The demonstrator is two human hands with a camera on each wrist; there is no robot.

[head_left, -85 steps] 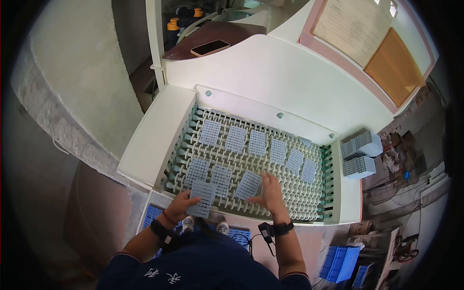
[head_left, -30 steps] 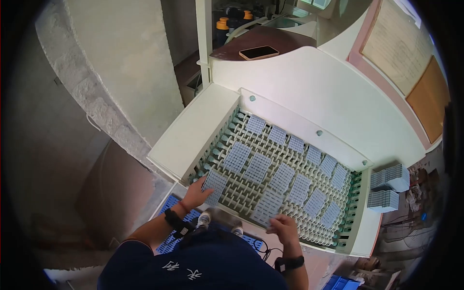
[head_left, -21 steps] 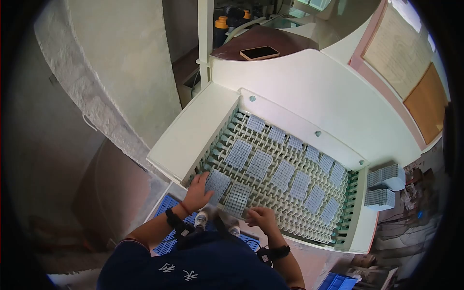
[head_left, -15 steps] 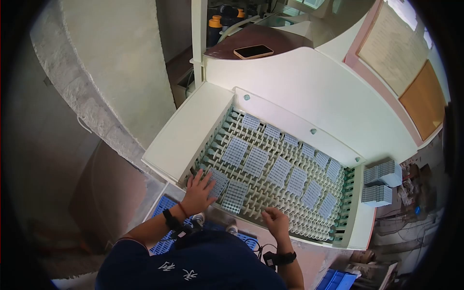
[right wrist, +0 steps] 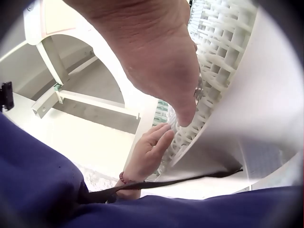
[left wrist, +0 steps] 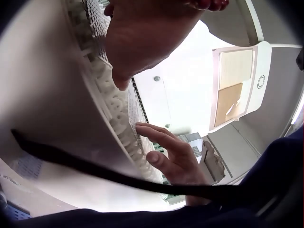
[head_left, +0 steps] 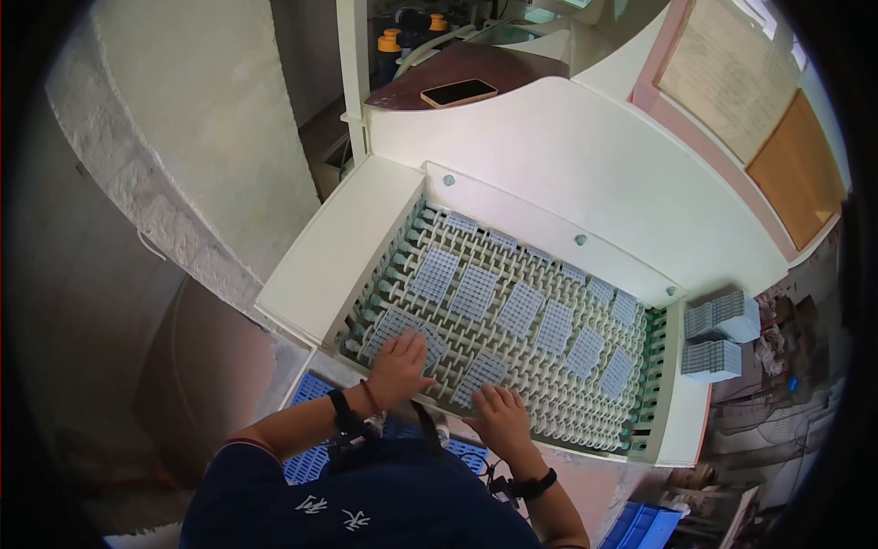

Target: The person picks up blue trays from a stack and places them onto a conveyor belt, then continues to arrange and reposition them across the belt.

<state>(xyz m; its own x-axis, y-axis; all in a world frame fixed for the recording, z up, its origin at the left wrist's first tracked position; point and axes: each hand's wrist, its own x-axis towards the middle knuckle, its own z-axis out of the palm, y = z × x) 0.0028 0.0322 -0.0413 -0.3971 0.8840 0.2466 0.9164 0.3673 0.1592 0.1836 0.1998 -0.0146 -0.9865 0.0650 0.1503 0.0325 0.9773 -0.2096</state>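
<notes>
In the head view my left hand lies with extended fingers over a blue-grey gridded tile sheet at the near edge of a ribbed roller bed. Another tile sheet lies just beyond its fingertips, to the left. My right hand reaches to the near end of a third tile sheet, fingertips right at its edge. In the left wrist view the right hand shows extended fingers and a separate thumb. In the right wrist view the left hand has its fingers together, over the bed.
Further rows of tile sheets lie on the roller bed. Stacked sheets stand on the right ledge. White panels border the bed; a phone lies on the brown surface behind. Blue crates stand lower right.
The sheet rows have shifted toward the back. My right hand brought a sheet to the near row; both hands now touch near sheets. Three sheets show there, two half a second ago.
</notes>
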